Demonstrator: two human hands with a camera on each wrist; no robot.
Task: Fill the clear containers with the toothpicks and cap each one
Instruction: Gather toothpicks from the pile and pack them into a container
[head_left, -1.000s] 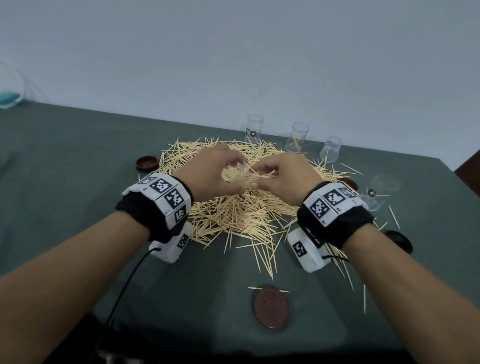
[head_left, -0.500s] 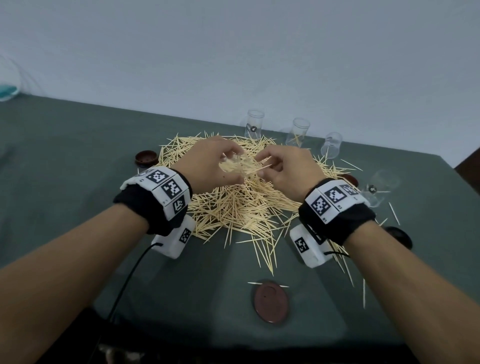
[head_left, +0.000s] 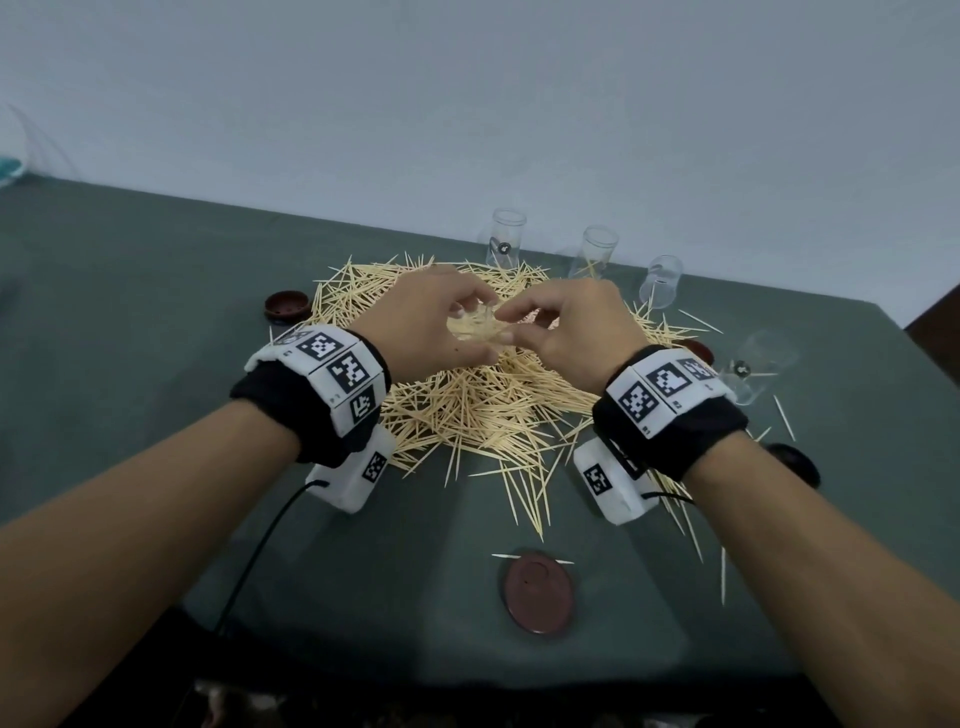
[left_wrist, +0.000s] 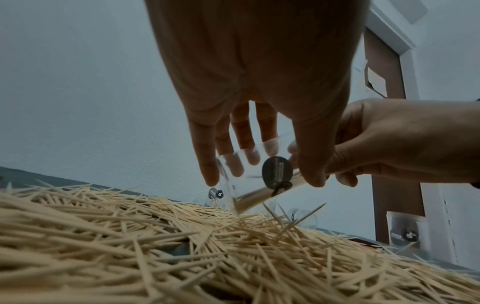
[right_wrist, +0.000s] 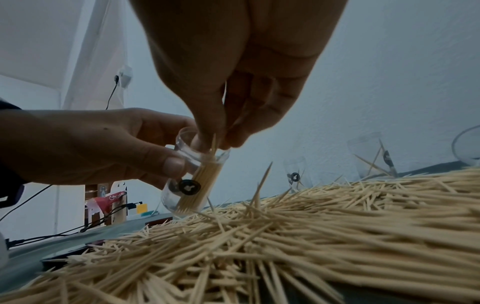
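A grey-green table (head_left: 130, 322) stands against a pale bare wall (head_left: 467, 104), heaped with toothpicks (head_left: 467, 415). Above the heap the left hand (head_left: 426, 322) grips a tilted clear container (right_wrist: 193, 174) part-filled with sticks; the right hand (head_left: 571, 332) pinches toothpicks at its mouth. Brown caps (head_left: 537, 592) lie scattered nearby.

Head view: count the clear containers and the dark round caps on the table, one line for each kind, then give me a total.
Clear containers: 5, three upright at the back, one on its side, one gripped by the left hand.
Caps: 4.
Total: 9; the toothpicks are too many to count.
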